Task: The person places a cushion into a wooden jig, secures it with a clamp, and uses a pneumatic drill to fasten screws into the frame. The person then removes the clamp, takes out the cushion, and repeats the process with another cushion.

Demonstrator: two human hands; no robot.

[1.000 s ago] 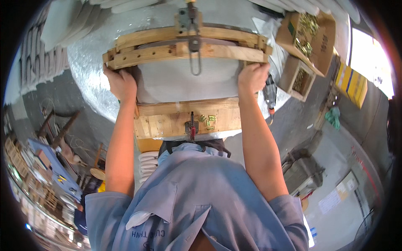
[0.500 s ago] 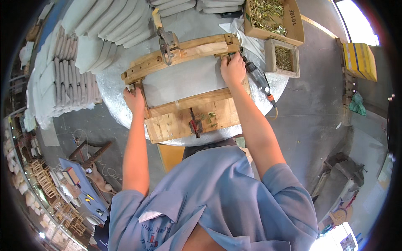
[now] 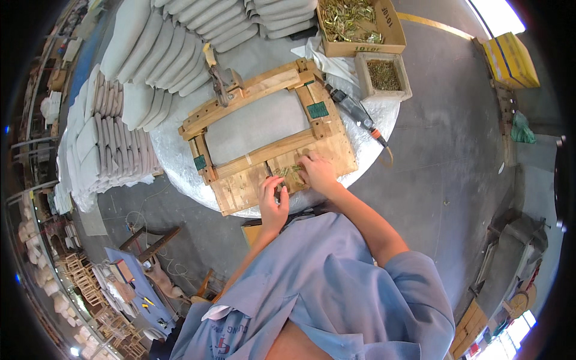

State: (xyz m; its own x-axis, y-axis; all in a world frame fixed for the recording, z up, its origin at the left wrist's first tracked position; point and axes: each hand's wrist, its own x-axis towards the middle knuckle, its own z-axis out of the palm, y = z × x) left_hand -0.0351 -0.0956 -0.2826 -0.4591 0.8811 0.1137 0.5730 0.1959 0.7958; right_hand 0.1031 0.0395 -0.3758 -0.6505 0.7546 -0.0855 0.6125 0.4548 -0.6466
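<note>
My left hand (image 3: 273, 207) is by the near edge of a wooden board (image 3: 237, 192), its thumb and fingers apart around a dark clamp (image 3: 277, 188). My right hand (image 3: 319, 174) bends its fingers down onto the board, the tips closed at some small brass-coloured metal pieces (image 3: 294, 168); what they pinch is too small to tell. Beyond both hands a wooden frame (image 3: 270, 151) surrounds a light grey padded panel (image 3: 255, 127). Green patches (image 3: 317, 110) mark its side bars. A metal toggle clamp (image 3: 222, 87) sits on the far bar.
Right of the frame lies a corded power tool (image 3: 354, 111). A cardboard box (image 3: 393, 30) of brass-coloured pieces and a wooden tray (image 3: 403, 86) of small fasteners are at the far right. Grey cushion stacks (image 3: 129, 45) crowd the left and back of the foil-covered round table (image 3: 171, 159).
Both hands have left the frame's two sides and come together over the near board, by the clamp and brass-coloured pieces. The view has shifted too.
</note>
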